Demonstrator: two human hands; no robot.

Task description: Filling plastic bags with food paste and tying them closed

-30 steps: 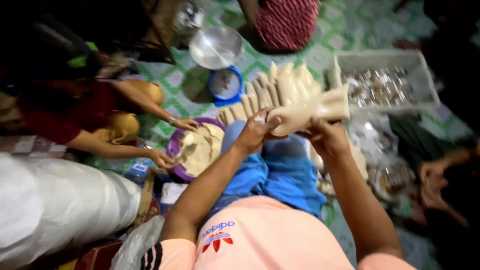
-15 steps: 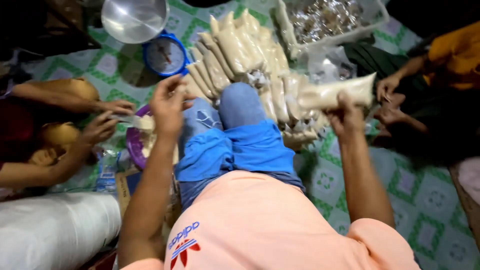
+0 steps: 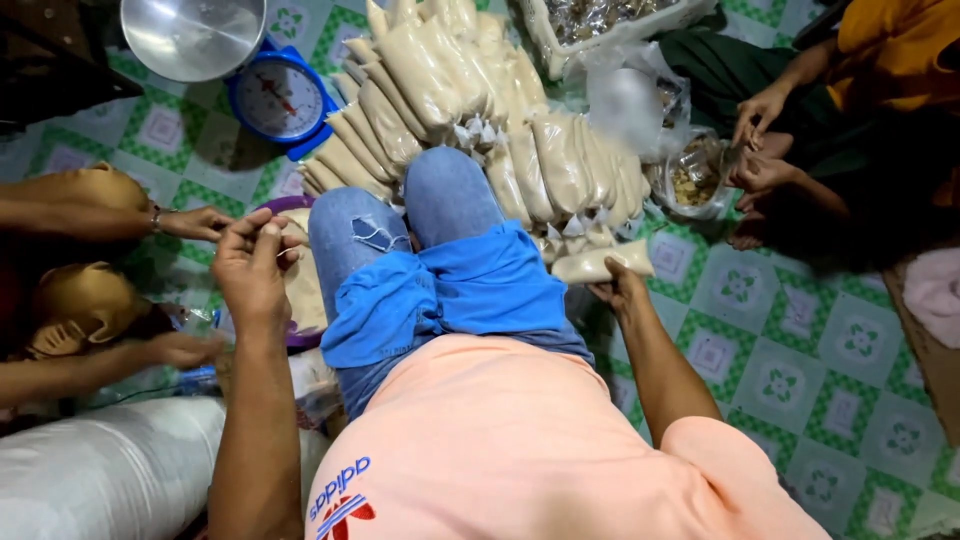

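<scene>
The right hand [image 3: 622, 293] rests on the end of a filled plastic bag [image 3: 603, 264] of pale powder, lying on the tiled floor [image 3: 800, 350] beside the right knee, at the edge of a large stack of similar bags [image 3: 480, 110]. Its fingers curl around the bag end. The left hand [image 3: 250, 270] is raised near a purple bowl [image 3: 295, 300]; its fingertips are pressed together, maybe pinching something small, I cannot tell what. The bag looks soft, saggy and rather heavy, with slippery film, so it is best gripped at the knotted neck or supported under the middle. A blue scale [image 3: 272, 98] stands behind.
</scene>
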